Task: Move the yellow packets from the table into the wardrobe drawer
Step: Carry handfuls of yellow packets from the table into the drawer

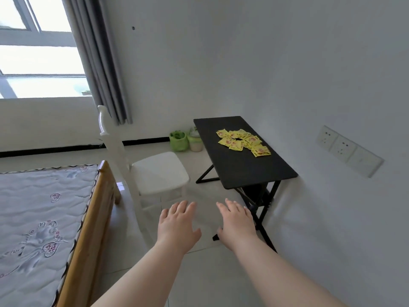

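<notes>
Yellow printed foil packets point(243, 141) lie heaped on the black rectangular folding table point(254, 171), right of centre. Below them the left hand point(178, 224) and right hand point(238, 224) reach forward, fingers straight, holding nothing.

We see glossy, crinkled yellow packets point(243, 141) on a matt black table point(247, 169) top. The chair point(159, 171) looks smooth white, the bed frame point(93, 209) varnished wood, the mattress point(42, 209) quilted cloth, the curtain point(99, 58) grey cloth.
</notes>
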